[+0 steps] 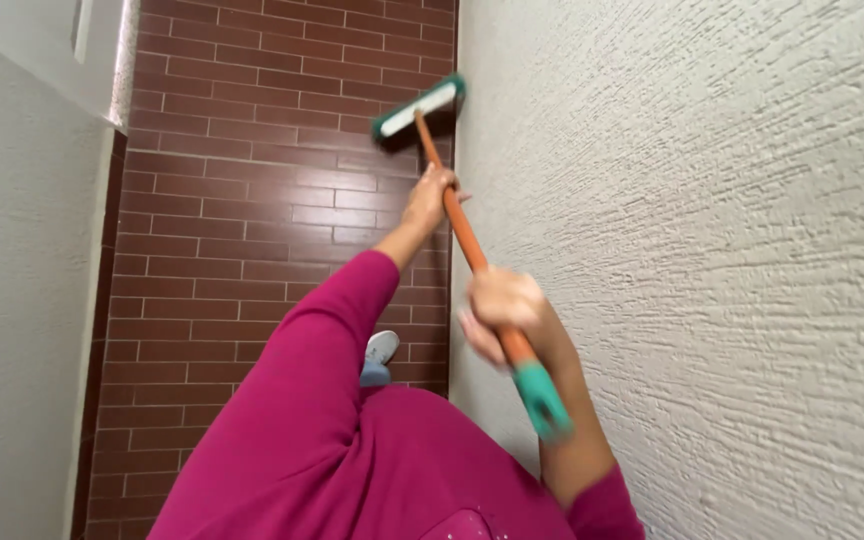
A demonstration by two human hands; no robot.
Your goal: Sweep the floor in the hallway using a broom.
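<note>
A broom [418, 107] with an orange handle is held in both hands, its green head low on the brick floor [252, 200], beside the textured wall [702, 250]. The left hand [430, 193] is closed around the shaft lower down. The right hand [504, 305], somewhat blurred, seems wrapped near the green end.

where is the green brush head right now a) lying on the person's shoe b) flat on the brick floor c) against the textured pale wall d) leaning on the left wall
c: the green brush head sits at the edge of the textured pale wall, raised off the brick floor, with the left hand and right hand both gripping the orange handle.
</note>
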